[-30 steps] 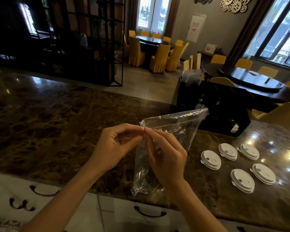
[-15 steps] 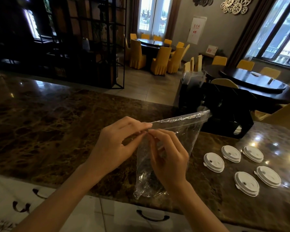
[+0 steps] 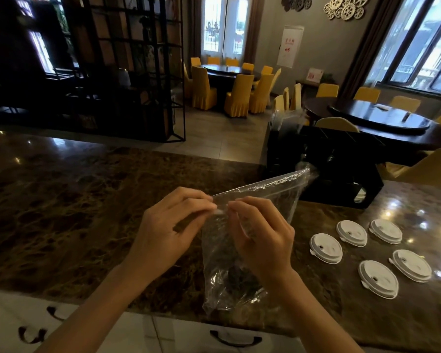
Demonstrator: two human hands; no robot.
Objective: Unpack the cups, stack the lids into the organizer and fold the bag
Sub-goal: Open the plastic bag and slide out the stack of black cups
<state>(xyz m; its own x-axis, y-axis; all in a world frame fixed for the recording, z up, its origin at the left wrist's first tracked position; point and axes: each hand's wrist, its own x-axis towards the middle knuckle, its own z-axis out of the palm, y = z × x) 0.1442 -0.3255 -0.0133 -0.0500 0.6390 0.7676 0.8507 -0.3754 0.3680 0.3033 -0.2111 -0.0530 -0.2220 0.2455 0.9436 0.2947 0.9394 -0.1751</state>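
Two hands hold a clear plastic bag [image 3: 252, 240] above a brown marble counter [image 3: 61, 212]. The left hand [image 3: 163, 235] and right hand [image 3: 262, 240] each pinch the bag's top edge, fingertips almost meeting. Right of the bag, five white lids [image 3: 367, 248] lie flat on the counter. Behind the bag stands a black organizer [image 3: 323, 159].

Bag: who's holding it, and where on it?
Both hands: left hand and right hand pinch the clear bag at its top edge, fingertips close together.

Black organizer [image 3: 336, 159] compartments too dark to read.
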